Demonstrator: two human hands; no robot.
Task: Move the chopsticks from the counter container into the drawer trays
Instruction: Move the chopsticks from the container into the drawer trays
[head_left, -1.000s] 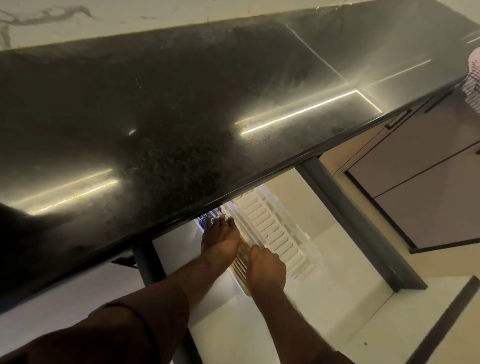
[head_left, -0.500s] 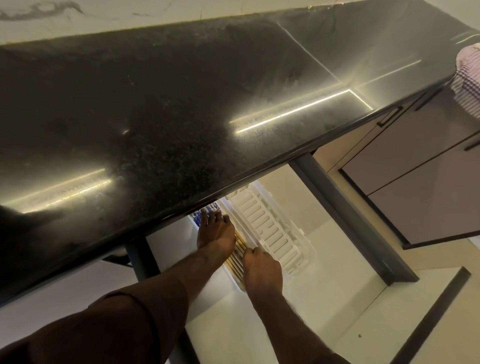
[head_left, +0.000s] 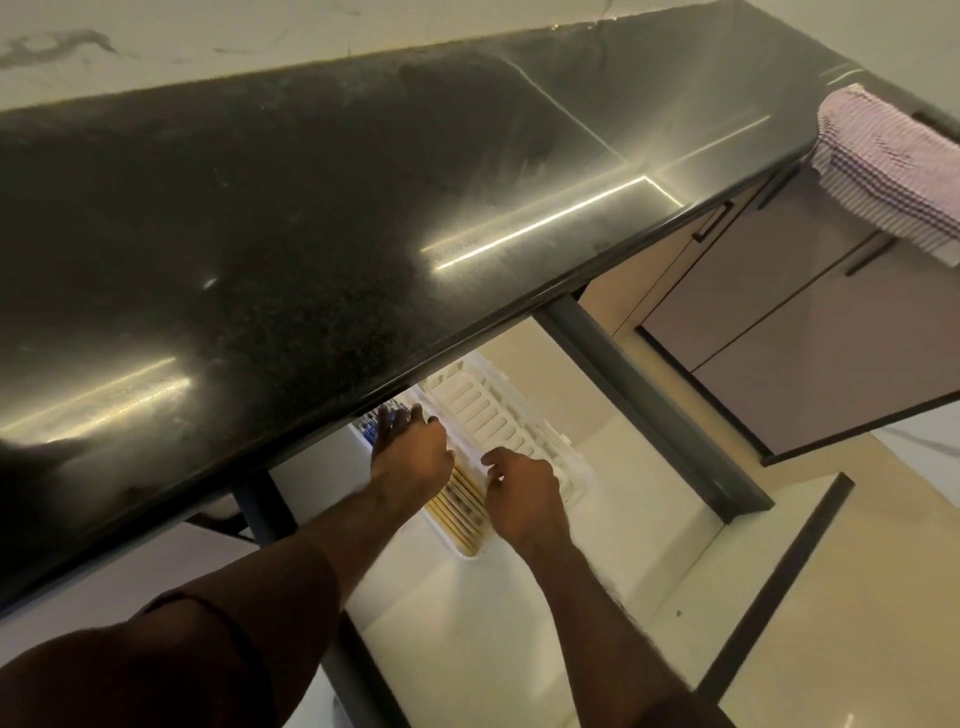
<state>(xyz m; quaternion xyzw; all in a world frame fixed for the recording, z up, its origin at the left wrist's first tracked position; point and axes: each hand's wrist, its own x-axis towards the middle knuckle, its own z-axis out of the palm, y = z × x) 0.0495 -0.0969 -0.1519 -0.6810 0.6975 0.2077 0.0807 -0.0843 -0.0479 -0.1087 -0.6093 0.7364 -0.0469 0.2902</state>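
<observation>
Chopsticks (head_left: 457, 506), pale wooden ones, lying side by side lengthwise in the near compartment of a white slotted tray (head_left: 498, 421) down in the open drawer (head_left: 467, 613), just beneath the overhanging lip of the dark worktop (head_left: 311, 234). Bundled parallel, presumably so as to sit flat in the narrow channel rather than crossing it. Left hand (head_left: 410, 457) reaching forward over the far end of the sticks, fingers spread and partly tucked under the worktop edge, near some blue-marked items (head_left: 370, 427) too hidden to identify; grip loose, nothing visibly clasped, seemingly pressing or squaring the far ends. Right hand (head_left: 524, 493) hovering at the right flank of the bundle, fingers curled inward toward the tray's dividing ridge; hard to tell whether lightly pinching a stick or merely nudging, so the grip's state left unsaid. Two hands at opposite ends: probably to line the tips up evenly. Neighbouring compartment of the tray bare, slots showing. No counter container in view, so how many sticks remain outside cannot be judged. Striped cloth (head_left: 893, 171) draped over the worktop edge far to the right, well apart from the work.
</observation>
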